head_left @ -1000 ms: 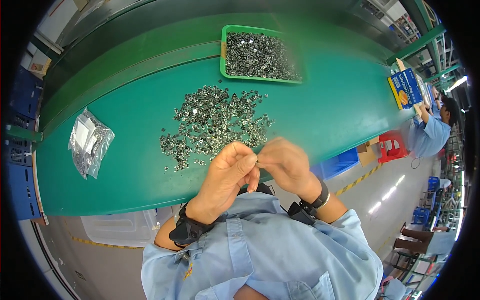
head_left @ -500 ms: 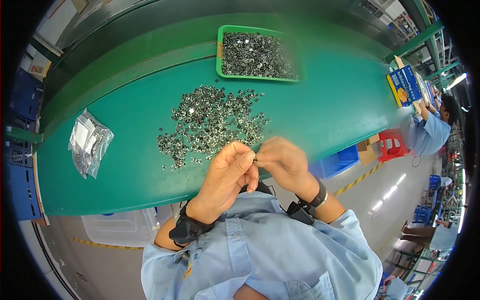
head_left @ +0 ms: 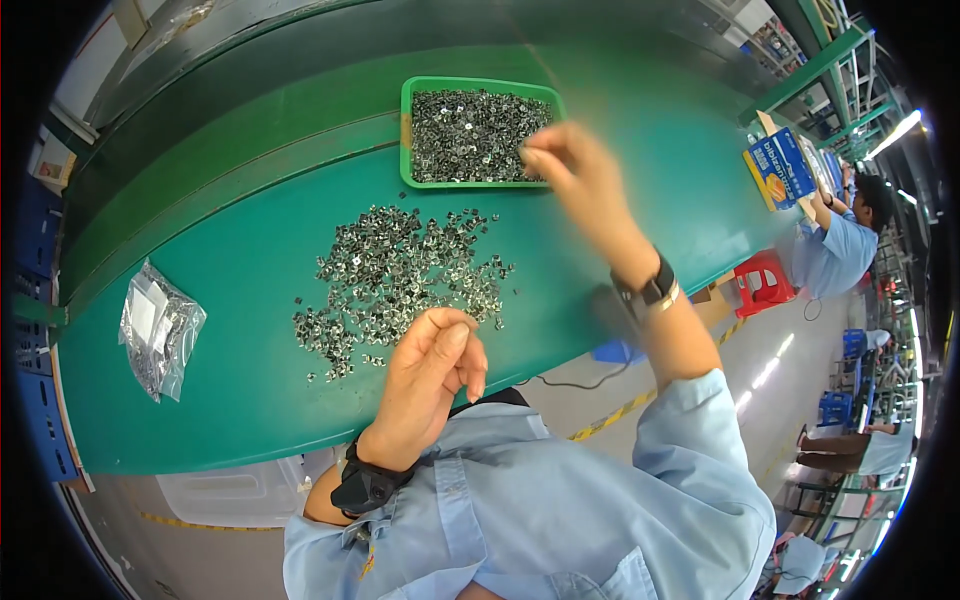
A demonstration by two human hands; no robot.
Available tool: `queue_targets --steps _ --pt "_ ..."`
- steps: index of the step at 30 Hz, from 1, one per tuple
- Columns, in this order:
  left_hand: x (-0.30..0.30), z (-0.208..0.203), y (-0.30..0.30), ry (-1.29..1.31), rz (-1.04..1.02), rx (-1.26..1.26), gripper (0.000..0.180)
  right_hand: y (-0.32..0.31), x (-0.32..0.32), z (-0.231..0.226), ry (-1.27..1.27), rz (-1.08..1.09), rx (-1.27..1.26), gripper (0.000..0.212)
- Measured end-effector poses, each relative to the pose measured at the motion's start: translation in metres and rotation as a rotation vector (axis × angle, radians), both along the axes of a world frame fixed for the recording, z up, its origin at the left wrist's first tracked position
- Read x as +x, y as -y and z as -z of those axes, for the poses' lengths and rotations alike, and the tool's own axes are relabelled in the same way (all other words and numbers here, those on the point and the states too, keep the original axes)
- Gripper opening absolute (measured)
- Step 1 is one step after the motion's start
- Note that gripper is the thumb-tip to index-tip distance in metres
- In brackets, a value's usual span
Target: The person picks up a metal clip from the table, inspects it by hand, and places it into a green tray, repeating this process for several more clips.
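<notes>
A green tray (head_left: 407, 165) filled with small shiny metal parts (head_left: 475, 130) sits on the table's far side. Over its right rim hovers my right hand (head_left: 590, 185), slightly blurred, thumb and fingers closed together; whatever they hold is too small to make out. Nearer me, a loose pile of similar small metal parts (head_left: 400, 270) is spread on the green tabletop (head_left: 240, 290). At the pile's near edge my left hand (head_left: 428, 370) is raised, its thumb pressed to curled fingers. Any part in that pinch is hidden.
A clear plastic bag (head_left: 160, 330) of small parts with a white slip lies at the left. Toward the right end are a blue-and-yellow box (head_left: 780, 168), a red stool (head_left: 763, 283) and a person in a blue shirt (head_left: 845, 240). Beneath the table's left side is a clear bin (head_left: 235, 495).
My hands were together in front of my chest. Now the right one has moved away and forward to the tray's right side, while the left stays near the pile, still closed.
</notes>
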State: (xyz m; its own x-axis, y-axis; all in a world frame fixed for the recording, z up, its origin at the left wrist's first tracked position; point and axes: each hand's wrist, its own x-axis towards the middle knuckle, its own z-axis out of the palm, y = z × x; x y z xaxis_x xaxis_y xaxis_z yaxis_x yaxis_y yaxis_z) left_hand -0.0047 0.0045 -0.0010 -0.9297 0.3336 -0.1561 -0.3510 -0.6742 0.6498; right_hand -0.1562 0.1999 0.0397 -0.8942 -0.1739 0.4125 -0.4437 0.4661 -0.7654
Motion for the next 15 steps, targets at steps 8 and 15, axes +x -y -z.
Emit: queue_targets --steps 8,15 --pt "-0.001 0.007 0.005 0.006 0.055 0.021 0.014 0.002 0.005 0.024 -0.027 0.024 0.374 0.012" --pt "-0.002 0.006 0.005 -0.003 0.092 0.012 0.013 0.012 0.022 0.034 -0.105 0.024 0.591 0.012"
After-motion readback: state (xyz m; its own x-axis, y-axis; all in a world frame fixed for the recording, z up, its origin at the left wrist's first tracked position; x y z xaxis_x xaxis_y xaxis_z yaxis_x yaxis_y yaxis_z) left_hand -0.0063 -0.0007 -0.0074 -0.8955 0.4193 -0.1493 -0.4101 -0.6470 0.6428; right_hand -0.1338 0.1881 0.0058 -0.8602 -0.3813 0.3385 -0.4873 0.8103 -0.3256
